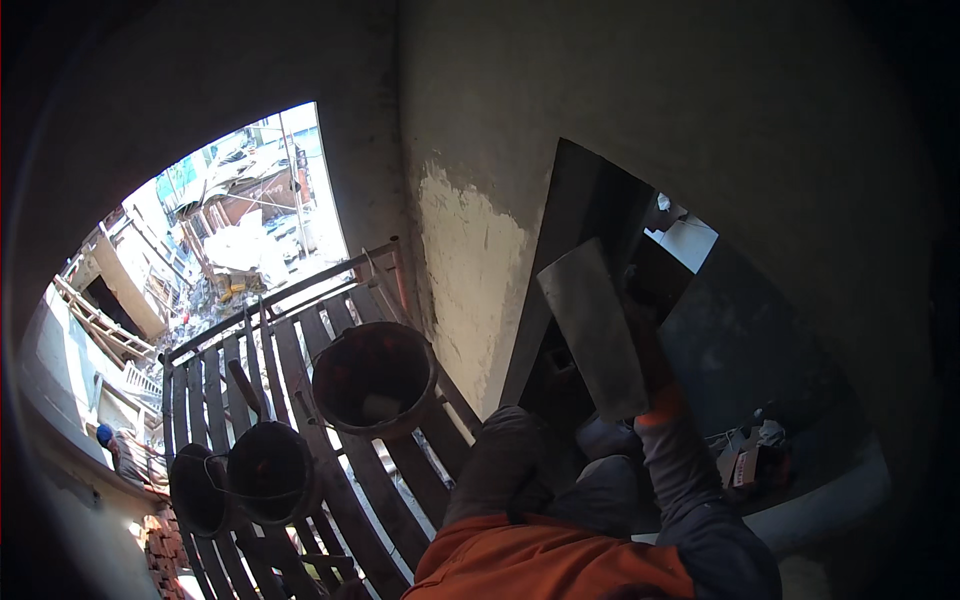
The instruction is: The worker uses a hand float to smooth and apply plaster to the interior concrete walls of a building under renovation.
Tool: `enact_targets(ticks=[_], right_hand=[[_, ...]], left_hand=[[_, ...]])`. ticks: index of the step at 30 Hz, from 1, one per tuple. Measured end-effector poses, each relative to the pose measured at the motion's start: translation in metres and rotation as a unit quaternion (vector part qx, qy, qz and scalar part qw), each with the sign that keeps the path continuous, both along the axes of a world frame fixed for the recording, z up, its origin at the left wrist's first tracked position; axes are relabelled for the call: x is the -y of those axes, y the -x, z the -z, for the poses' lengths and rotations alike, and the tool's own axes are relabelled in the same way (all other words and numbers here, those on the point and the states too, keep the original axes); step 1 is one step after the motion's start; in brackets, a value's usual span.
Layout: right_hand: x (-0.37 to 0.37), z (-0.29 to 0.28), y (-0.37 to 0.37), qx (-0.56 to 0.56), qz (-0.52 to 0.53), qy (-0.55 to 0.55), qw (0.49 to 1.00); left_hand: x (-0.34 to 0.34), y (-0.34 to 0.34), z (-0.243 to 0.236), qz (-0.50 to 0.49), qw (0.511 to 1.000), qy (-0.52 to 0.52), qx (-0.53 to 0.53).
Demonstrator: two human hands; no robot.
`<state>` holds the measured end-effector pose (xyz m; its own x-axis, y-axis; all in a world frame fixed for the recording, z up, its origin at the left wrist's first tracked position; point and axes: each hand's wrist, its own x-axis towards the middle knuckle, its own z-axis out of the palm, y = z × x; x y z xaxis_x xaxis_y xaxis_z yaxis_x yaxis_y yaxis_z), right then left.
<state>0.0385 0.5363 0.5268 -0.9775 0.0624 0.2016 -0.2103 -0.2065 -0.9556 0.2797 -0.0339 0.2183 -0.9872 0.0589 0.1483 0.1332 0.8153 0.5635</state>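
Observation:
My right arm reaches forward from the lower edge in a grey sleeve. At its end my right hand, dim and with orange at the wrist, is closed on a plastering trowel. The trowel's flat, long grey blade is raised and tilted in front of a dark opening in the wall, and it partly covers the hand. The grip itself is hidden. My left hand does not show. Beside my knee, on the left, stands a large dark bucket with a pale lump inside.
Two smaller dark buckets rest on the slatted platform, which has gaps between its slats and a rail at its far edge. A partly plastered wall rises ahead. Another person is at far left below.

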Motion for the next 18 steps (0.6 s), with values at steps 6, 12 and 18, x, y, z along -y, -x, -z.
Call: enact_targets(ticks=[6,12,18], right_hand=[[0.001,0.053,-0.063,-0.127,0.062,-0.206,0.968],[0.022,0.021,-0.049,0.009,0.092,-0.018,0.996],[0.012,0.004,-0.036,0.100,0.013,0.184,0.978]], left_hand=[[-0.151,0.148,-0.126,0.210,0.961,-0.072,-0.163],[-0.338,0.255,-0.243,0.452,0.651,-0.582,0.184],[-0.386,0.321,-0.202,0.633,0.612,-0.457,0.124]])
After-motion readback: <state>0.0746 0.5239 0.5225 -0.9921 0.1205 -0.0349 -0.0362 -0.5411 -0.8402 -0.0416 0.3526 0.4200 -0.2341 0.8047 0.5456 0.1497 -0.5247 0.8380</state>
